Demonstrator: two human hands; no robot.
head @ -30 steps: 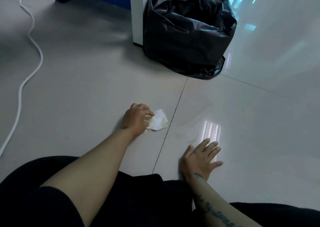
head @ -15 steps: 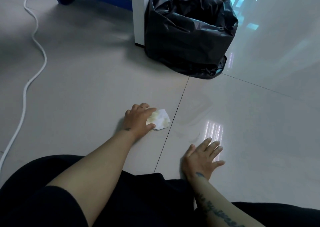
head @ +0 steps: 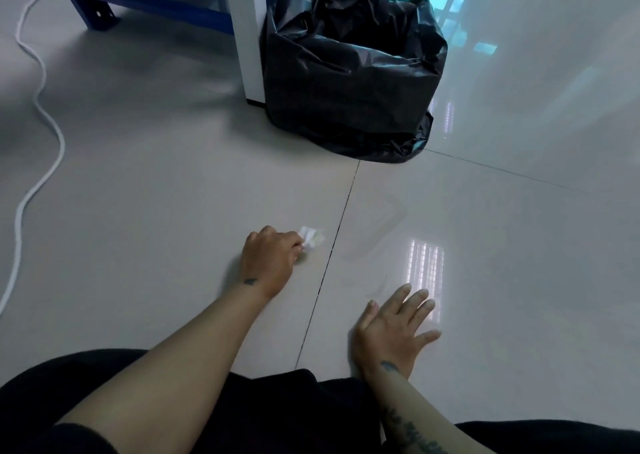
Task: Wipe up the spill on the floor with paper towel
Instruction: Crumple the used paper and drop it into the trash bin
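My left hand (head: 268, 259) pinches a crumpled paper towel (head: 311, 239) against the floor (head: 156, 194), just left of a tile seam. My right hand (head: 393, 329) lies flat, fingers spread, empty, near right.

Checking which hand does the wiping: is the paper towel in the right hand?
No, the left hand grips the crumpled paper towel, while the right hand lies flat and empty on the floor.
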